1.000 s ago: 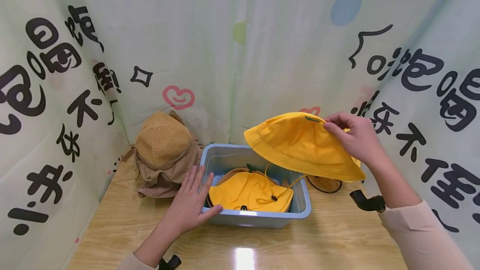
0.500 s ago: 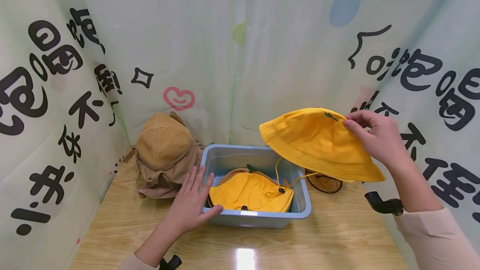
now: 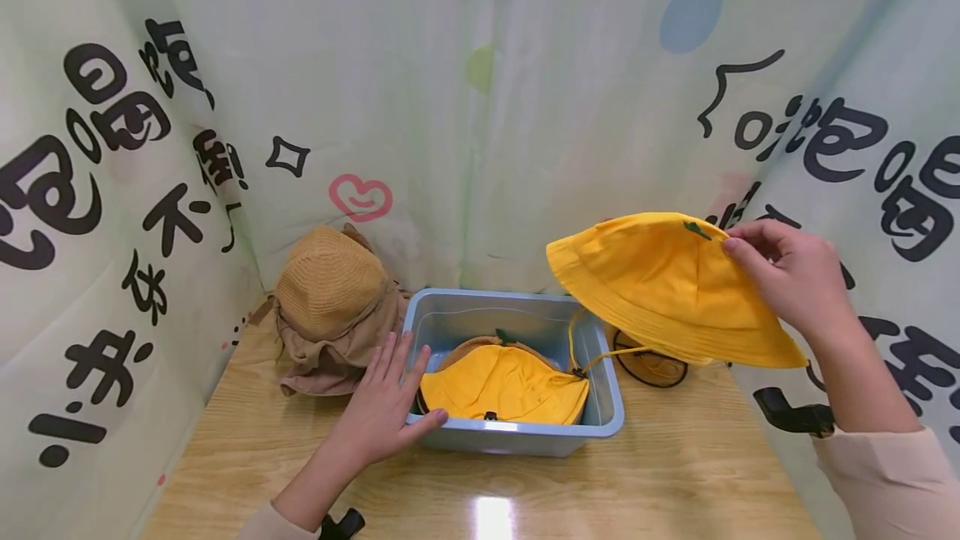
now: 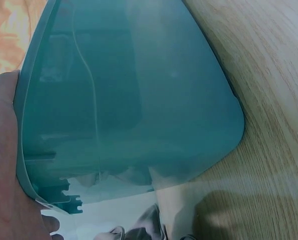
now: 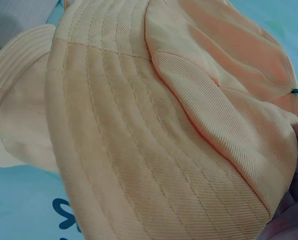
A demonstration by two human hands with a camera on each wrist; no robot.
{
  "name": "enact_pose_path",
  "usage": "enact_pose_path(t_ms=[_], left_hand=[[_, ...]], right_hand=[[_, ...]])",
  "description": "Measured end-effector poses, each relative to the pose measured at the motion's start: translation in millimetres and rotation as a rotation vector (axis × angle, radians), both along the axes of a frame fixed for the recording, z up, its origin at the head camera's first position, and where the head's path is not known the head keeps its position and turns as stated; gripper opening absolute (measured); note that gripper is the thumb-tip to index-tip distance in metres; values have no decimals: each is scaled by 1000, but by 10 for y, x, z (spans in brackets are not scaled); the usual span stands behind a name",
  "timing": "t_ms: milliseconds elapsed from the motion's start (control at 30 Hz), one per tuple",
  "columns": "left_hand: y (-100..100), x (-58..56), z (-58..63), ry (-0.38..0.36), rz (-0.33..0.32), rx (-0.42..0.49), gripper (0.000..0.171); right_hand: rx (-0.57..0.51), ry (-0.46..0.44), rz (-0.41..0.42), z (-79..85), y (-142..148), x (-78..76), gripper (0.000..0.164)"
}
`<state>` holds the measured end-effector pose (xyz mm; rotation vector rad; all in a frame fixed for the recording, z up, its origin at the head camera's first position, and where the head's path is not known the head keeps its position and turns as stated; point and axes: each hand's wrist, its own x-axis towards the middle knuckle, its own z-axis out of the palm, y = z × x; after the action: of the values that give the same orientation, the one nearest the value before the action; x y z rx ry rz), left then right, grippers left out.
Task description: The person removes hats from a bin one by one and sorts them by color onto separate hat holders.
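Note:
My right hand (image 3: 795, 269) pinches the crown of a yellow bucket hat (image 3: 667, 282) with a small green leaf tab, holding it in the air right of the blue bin (image 3: 517, 438). The hat's yellow chin cord hangs down to the bin's right rim. Stitched brim rows of this hat fill the right wrist view. My left hand (image 3: 382, 407) rests with straight, spread fingers on the bin's front left corner. Inside the bin lies another yellow hat (image 3: 498, 382), with a brown edge and a green leaf showing behind it. The left wrist view shows the bin's outer wall (image 4: 138, 90).
A straw-coloured hat (image 3: 330, 277) sits on brown cloth hats (image 3: 330, 365) left of the bin. Right of the bin, another yellow hat (image 5: 26, 110) is partly hidden behind the held one, near a black cord loop (image 3: 652, 384). Printed curtains enclose the wooden table (image 3: 420, 498).
My right hand has moved right with the yellow bucket hat, away from over the bin, and the chin cord has trailed to the right rim. My left hand stays in place.

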<state>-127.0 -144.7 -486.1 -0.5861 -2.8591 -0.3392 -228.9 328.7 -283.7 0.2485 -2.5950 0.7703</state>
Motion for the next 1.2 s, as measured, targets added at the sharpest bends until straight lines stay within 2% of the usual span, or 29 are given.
enact_pose_path(t_ms=[300,667,833,967,1200], left_hand=[[-18,-1,13,-4,11,7,92],[2,3,-9,-6,8,27,91],[6,10,-14,-1,10,25,90],[10,16,-15,-5,11,29,90],[20,17,-4,-11,9,26,91]], right_hand=[[-27,-39,-23,-14,159,-16,37],[-66,-71,-111,29,365,49,46],[-44,-26,-165,56,416,55,46],[-48,-32,-226,94,458,72,51],[-115,-18,-322,173,533,99,53]])
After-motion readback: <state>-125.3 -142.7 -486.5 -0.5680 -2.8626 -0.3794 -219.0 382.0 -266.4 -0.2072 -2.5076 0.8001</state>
